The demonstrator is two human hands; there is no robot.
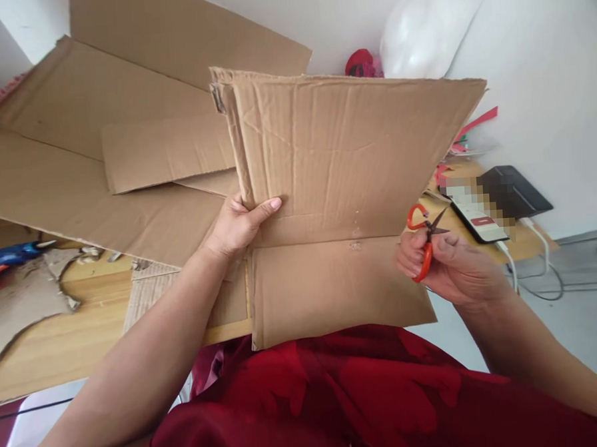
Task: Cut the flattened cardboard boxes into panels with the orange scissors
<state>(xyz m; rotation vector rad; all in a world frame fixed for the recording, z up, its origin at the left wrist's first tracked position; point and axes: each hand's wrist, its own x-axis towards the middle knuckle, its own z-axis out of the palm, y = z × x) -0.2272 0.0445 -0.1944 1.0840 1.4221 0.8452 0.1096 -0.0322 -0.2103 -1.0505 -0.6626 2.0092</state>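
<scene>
The folded cardboard (345,154) — brown, creased, ragged at its upper left corner — is held up at the wooden table's (94,334) edge, gripped by the left hand (236,223); the right hand (451,262) clasps red-handled scissors (425,262) near its right side

Cardboard (355,154) is brown, scissor handles (427,260) orange-red, clothing (337,395) maroon with red shapes.

Left hand (236,228) clamped just left of centre, thumb (265,212) extended; right hand (456,268), centre right, curled; forearms (171,330) reaching up from below!
</scene>
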